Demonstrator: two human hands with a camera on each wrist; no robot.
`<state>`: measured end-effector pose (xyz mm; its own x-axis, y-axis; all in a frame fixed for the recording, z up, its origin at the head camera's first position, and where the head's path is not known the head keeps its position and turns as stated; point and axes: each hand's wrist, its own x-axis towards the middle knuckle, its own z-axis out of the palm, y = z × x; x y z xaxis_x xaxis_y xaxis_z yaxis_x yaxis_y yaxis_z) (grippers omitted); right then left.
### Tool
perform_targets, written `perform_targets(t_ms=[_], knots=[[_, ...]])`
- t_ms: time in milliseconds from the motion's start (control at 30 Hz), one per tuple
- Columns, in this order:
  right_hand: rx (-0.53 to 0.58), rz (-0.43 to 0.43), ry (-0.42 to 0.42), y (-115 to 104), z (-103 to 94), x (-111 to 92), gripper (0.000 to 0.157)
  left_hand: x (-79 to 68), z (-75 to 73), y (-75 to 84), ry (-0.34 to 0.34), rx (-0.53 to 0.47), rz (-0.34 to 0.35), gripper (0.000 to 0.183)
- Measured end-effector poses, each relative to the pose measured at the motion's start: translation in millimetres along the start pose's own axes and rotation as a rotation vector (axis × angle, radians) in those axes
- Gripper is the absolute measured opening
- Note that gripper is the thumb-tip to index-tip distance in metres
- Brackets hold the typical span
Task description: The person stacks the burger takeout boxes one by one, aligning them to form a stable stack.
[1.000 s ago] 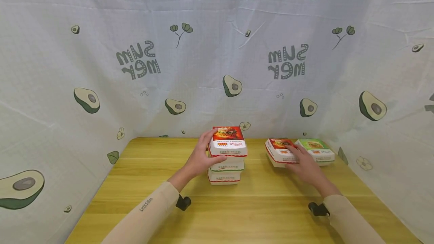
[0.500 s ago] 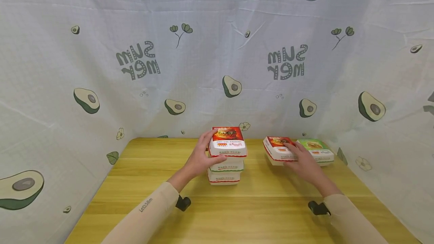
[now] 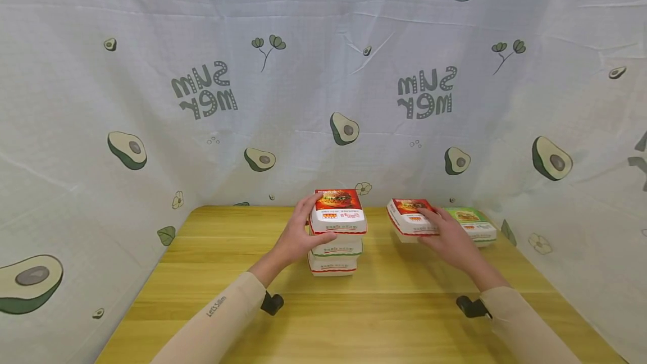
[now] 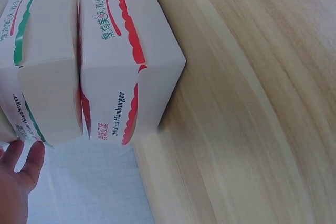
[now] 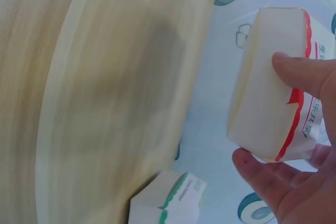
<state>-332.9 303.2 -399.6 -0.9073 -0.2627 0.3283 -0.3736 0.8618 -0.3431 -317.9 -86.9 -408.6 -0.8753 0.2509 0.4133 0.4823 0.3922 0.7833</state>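
Note:
Three white burger boxes are stacked in the middle of the table: a red-topped box [image 3: 338,212] on top, a green-trimmed box [image 4: 50,61] below it, and a red-trimmed box [image 4: 123,61] at the bottom. My left hand [image 3: 294,233] rests against the stack's left side, thumb toward the front. In the left wrist view its fingertips touch near the green-trimmed box's edge. To the right, my right hand [image 3: 449,241] grips another red-topped burger box [image 5: 273,87] by its right side, raised off the table. Behind that hand stands a green-topped burger box [image 3: 472,223], partly hidden.
The wooden table [image 3: 323,324] ends at the back against a hanging white cloth [image 3: 303,89] printed with avocados. Black wrist cameras [image 3: 272,303] are strapped below both hands. The held box's side of the table lies close to the back edge.
My right hand has lifted the red-topped box and carried it slightly left, away from the green-topped one. My left hand stays at the stack.

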Motion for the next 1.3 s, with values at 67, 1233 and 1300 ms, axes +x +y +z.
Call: perform_targets(t_ms=[67,1233,1300], knots=[[0.002,-0.011,0.007,-4,-1.5,0,0.074,-0.2,0.0,0.1,-0.001,-0.001,-0.001,0.094],[-0.106,-0.079,0.064,-54,-22.4,5,0.079,-1.4,0.1,0.7,0.005,0.000,-0.002,0.095],[-0.112,-0.082,0.066,-56,-23.8,5,0.079,-1.5,-0.1,1.1,0.003,0.000,-0.004,0.095]])
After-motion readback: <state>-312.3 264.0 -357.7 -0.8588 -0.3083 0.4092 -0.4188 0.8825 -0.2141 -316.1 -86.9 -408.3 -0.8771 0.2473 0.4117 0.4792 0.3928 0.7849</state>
